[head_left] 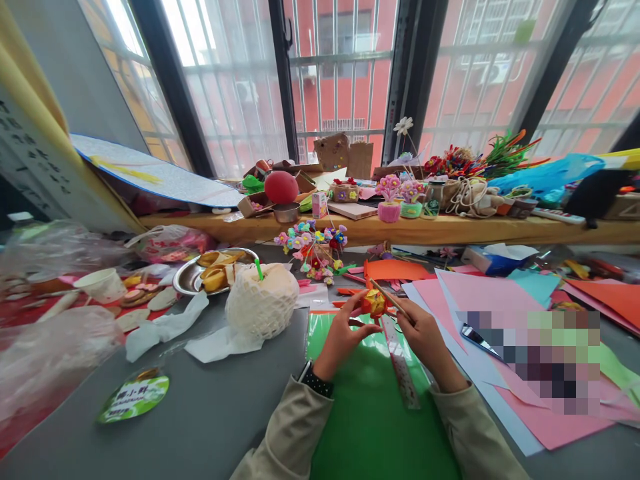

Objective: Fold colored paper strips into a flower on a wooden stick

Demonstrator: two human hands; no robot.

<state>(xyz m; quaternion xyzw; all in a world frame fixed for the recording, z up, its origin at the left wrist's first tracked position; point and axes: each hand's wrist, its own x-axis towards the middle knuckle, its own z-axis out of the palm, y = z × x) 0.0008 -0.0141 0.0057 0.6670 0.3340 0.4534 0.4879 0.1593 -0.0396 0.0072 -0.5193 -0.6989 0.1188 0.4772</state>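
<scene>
Over a green sheet (380, 440), my left hand (343, 337) pinches a small yellow and orange folded paper flower (374, 303) between thumb and fingers. A thin light-brown stick (387, 294) is gripped in my right hand (424, 333), its tip close to the flower's upper edge; whether they touch I cannot tell. Below my hands, a clear patterned ruler (401, 373) lies on the green sheet. Orange paper pieces (397, 269) are spread just behind them.
To the left stand a netted coconut (263, 300) with a green straw and a metal plate (186, 277) of peels. Pink paper sheets (555, 423) and a phone (483, 339) lie right. Pipe-cleaner flowers (313, 247) stand behind, before a crowded wooden sill (220, 230).
</scene>
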